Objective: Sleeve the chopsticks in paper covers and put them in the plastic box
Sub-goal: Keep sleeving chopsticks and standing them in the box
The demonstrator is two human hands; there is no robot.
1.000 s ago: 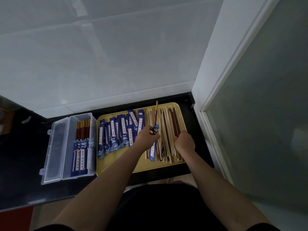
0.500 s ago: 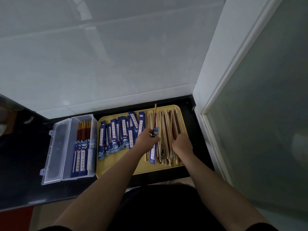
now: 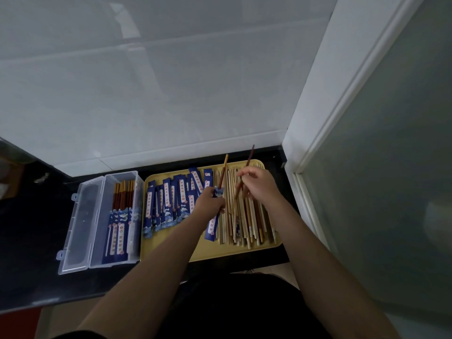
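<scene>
A yellow tray point(image 3: 244, 252) on the black counter holds a row of blue paper covers point(image 3: 171, 204) on its left half and a pile of loose chopsticks point(image 3: 247, 226) on its right half. My left hand point(image 3: 208, 204) grips a blue cover point(image 3: 212, 227) with one chopstick point(image 3: 223, 171) sticking out of its top. My right hand point(image 3: 258, 184) pinches a dark chopstick point(image 3: 248, 162), lifted above the pile and tilted to the upper right. The clear plastic box point(image 3: 119, 221) stands open left of the tray with several sleeved chopsticks inside.
The box's lid point(image 3: 78, 228) lies flat to the left on the black counter point(image 3: 31, 241). A white tiled wall point(image 3: 171, 81) rises behind. A white frame point(image 3: 318, 118) with frosted glass closes off the right side, close to the tray.
My right hand has risen from the loose pile with a dark chopstick and moved toward the far edge of the tray. My left hand still holds the cover with one chopstick in it.
</scene>
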